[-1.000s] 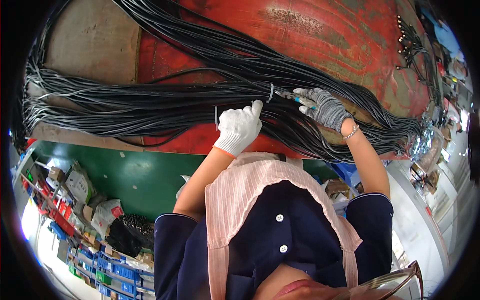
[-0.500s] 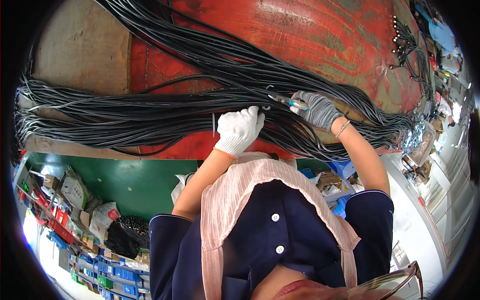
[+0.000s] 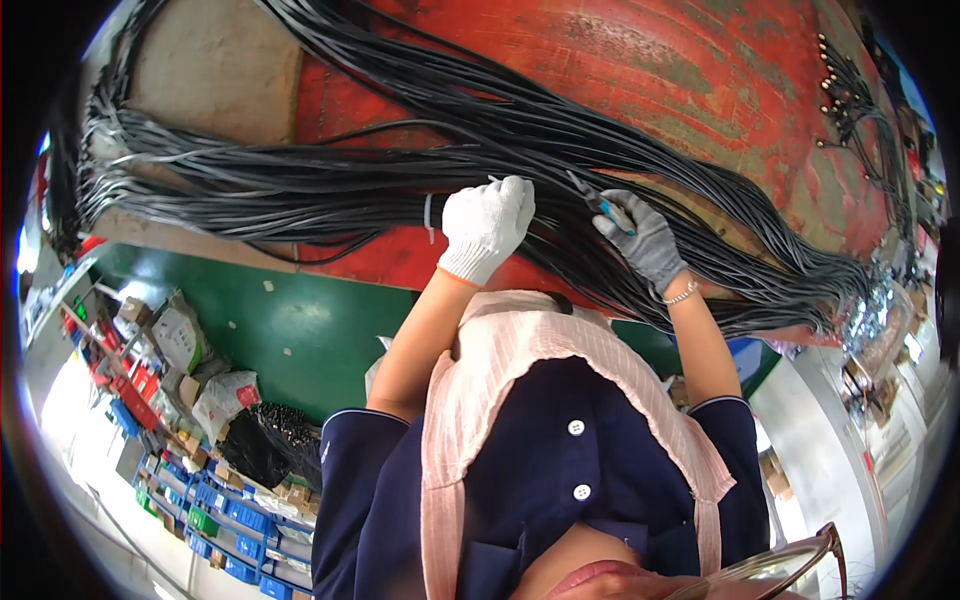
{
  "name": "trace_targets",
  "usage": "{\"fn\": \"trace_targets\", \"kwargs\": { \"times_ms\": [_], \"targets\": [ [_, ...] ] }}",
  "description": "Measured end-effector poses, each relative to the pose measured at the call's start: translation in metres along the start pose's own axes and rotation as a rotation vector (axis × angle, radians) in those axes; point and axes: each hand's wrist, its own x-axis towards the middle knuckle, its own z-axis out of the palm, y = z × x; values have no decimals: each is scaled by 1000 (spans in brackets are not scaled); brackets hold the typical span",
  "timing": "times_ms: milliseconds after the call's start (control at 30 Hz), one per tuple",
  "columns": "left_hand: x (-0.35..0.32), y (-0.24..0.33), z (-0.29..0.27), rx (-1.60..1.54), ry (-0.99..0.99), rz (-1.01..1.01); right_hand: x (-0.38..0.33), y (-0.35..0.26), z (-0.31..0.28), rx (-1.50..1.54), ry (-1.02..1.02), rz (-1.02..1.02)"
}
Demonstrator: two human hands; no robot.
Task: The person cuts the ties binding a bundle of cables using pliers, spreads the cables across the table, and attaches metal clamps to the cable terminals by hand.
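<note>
Many black cables beneath the fingers of the left hand

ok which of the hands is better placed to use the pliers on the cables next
Probably the right hand: it holds the pliers, tip over the black cables. The left hand is curled shut over the cables.

Green floor shows, with blue bins (several) lower left.
</note>
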Motion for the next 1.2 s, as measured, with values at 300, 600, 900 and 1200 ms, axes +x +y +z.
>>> {"fn": "trace_targets", "kwargs": {
  "times_ms": [300,600,900,1200],
  "targets": [
    [-129,-52,-86,-200,504,-378,-13,-27,21,110,-154,-112],
    [-154,-98,-44,-63,0,-495,35,-96,90,-638,-268,-303],
    [-88,-127,4,-16,-307,-364,41,-135,104,-785,-368,-14],
    [-91,-145,39,34,100,16,45,-131,113,-433,-419,211]
  ]
}}
